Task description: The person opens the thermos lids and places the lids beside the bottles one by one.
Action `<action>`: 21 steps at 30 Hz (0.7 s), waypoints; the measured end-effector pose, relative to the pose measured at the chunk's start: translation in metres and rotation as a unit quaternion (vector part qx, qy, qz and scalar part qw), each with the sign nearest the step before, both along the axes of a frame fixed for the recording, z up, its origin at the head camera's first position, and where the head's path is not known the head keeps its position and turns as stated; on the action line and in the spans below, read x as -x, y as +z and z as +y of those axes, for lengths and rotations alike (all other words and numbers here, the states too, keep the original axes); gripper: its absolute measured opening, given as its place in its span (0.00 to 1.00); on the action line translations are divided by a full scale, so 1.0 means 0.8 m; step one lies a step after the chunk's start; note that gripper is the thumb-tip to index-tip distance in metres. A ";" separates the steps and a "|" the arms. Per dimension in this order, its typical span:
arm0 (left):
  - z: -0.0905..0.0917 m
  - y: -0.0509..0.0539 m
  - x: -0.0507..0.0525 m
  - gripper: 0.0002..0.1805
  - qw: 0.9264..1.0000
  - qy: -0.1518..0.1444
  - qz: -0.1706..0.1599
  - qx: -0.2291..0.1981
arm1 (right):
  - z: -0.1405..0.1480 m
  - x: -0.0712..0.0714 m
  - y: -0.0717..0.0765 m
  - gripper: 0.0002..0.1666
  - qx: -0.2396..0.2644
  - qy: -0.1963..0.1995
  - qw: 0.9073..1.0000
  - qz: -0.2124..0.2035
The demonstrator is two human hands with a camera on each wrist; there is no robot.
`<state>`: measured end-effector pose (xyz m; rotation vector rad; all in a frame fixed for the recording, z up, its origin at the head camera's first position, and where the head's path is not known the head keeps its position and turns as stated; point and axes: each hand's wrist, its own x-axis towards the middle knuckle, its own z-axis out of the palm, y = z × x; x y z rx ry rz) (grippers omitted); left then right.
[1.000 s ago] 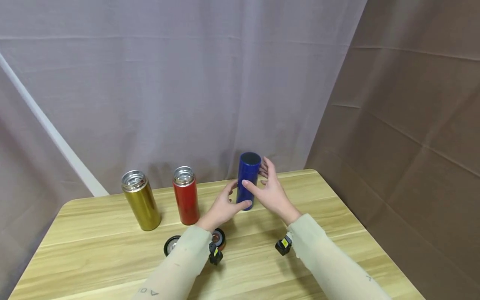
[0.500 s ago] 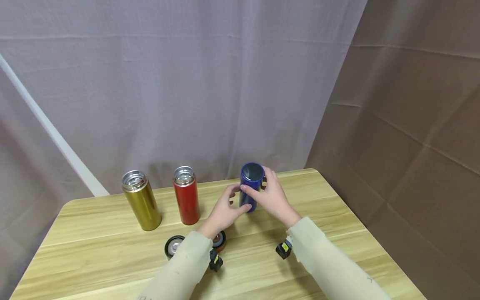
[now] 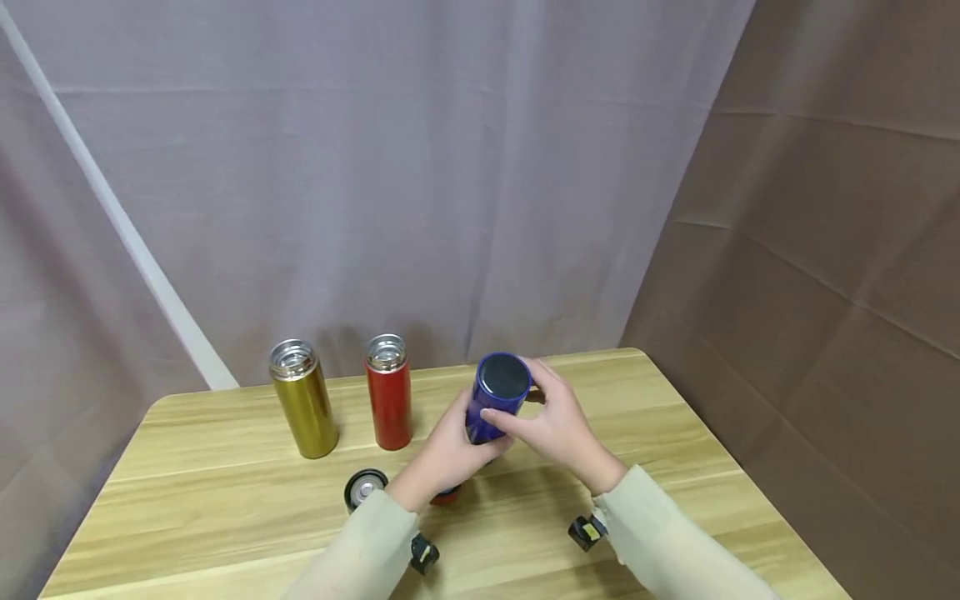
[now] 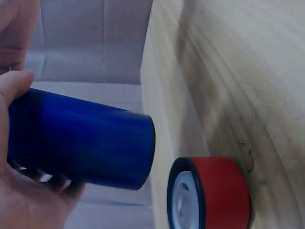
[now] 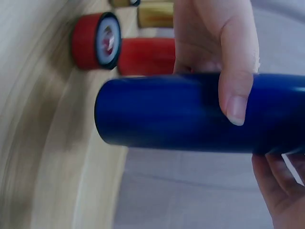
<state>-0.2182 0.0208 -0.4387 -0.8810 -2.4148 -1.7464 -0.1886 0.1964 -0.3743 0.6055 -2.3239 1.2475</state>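
Both hands hold a blue bottle (image 3: 483, 414) with a dark disc-shaped end facing up. My left hand (image 3: 448, 446) is wrapped round its lower left side; my right hand (image 3: 558, 421) grips it higher up from the right. In the left wrist view the blue bottle (image 4: 86, 138) is raised off the wooden surface, tilted, near a red cap (image 4: 221, 193). The right wrist view has a thumb of the left hand (image 5: 219, 43) lying across the blue bottle (image 5: 162, 113), and fingers of the right hand (image 5: 286, 191) beneath it.
A gold bottle (image 3: 306, 412) and a red bottle (image 3: 390, 404), both uncapped, stand upright on the left of the wooden table (image 3: 225, 500). A dark-rimmed cap (image 3: 365, 486) lies in front of them, and the red cap is partly behind my left wrist.
The blue bottle has come off the table and nearer, its upper end tipped towards me. My left hand has closed round it. The head view has shifted slightly.
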 end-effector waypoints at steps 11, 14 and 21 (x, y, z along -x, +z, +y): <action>-0.045 0.024 -0.038 0.39 0.996 0.032 0.076 0.018 | -0.015 -0.041 0.039 0.37 0.027 0.082 0.996 -0.010; -0.055 0.029 -0.042 0.40 0.993 0.040 0.102 0.049 | -0.004 -0.029 0.018 0.40 0.017 0.090 0.996 0.002; -0.070 0.039 -0.045 0.40 0.962 0.104 0.189 0.168 | 0.011 -0.022 -0.002 0.31 -0.023 0.067 0.997 -0.016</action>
